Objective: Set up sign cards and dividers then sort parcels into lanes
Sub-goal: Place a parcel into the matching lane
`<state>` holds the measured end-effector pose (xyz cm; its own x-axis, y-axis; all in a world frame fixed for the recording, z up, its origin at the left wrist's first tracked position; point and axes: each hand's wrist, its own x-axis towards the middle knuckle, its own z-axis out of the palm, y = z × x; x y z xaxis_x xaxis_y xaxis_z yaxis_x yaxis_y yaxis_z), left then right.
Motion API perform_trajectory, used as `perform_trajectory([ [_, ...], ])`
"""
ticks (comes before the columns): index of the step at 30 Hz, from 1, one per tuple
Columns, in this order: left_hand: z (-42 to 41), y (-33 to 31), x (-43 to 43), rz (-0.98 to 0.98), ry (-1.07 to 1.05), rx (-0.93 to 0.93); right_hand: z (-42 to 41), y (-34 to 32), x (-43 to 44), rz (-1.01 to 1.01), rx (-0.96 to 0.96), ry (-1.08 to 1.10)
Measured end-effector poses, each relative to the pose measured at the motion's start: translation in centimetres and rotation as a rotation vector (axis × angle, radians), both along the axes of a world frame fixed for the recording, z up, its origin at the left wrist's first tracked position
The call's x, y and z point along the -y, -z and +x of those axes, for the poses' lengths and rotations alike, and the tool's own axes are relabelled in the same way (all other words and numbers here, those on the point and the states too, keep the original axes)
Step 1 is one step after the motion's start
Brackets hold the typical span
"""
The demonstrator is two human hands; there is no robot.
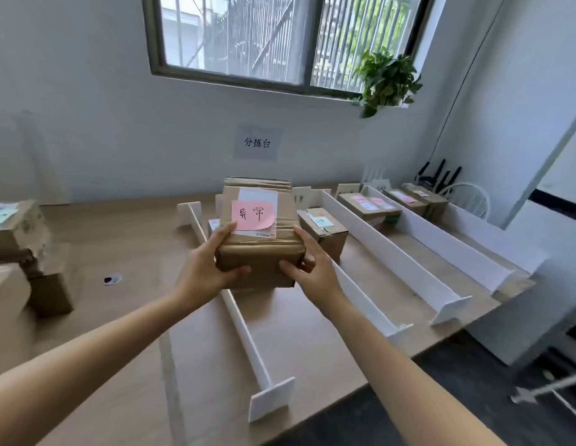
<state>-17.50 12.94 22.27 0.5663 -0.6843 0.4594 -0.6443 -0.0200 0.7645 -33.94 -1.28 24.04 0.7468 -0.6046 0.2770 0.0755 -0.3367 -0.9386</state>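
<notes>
I hold a brown cardboard parcel [259, 252] with a pink handwritten note on top, lifted above the table between the first two white dividers. My left hand [209, 268] grips its left side, thumb on the front face. My right hand [307, 265] grips its right front corner. The leftmost divider [245, 329] runs from back to front under the parcel. A second divider [360, 294] lies to its right, and a third divider [405, 262] beyond. A parcel with a pale label [323, 226] sits in the lane right of my hands. Small sign cards [302, 196] stand at the lanes' far ends.
More parcels [368, 206] with pink notes lie in the right lanes near a fourth divider [473, 246]. Stacked boxes [19, 252] stand on the table's left side, and a small dark item [112, 279] lies near them. A wall, a window and a plant are behind; a chair stands far right.
</notes>
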Motion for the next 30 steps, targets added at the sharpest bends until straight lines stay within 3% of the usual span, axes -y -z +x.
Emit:
perform_trajectory([
  [17,-7.9,1.8,17.3,0.101,0.102,0.084,-9.9,2.2,15.1,0.189,0.012,0.113],
  [30,-6.6,4.3,33.9,0.173,0.096,-0.035,-8.2,4.0,32.6,0.294,-0.033,0.119],
])
